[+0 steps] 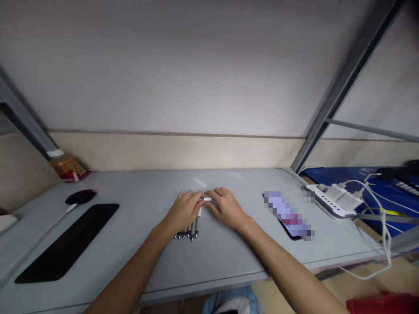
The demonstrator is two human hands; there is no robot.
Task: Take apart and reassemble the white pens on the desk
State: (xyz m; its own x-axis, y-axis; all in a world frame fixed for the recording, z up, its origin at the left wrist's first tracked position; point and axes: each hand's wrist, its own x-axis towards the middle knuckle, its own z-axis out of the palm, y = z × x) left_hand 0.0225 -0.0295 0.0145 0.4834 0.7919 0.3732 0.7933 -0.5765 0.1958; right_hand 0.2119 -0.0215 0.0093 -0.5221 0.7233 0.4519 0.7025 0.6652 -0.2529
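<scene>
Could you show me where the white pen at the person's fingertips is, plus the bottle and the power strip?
White pen [207, 199]: head view, on its exposed white part.
Bottle [68, 168]: head view, mid-body.
Power strip [328, 204]: head view, on its casing.

- And it's a desk [147, 187], home or dormitory, can't tell!
- Two o'clock: metal frame post [337, 91].
- Nine o'clock: capped bottle [68, 168].
- Four o'clock: power strip [327, 203].
</scene>
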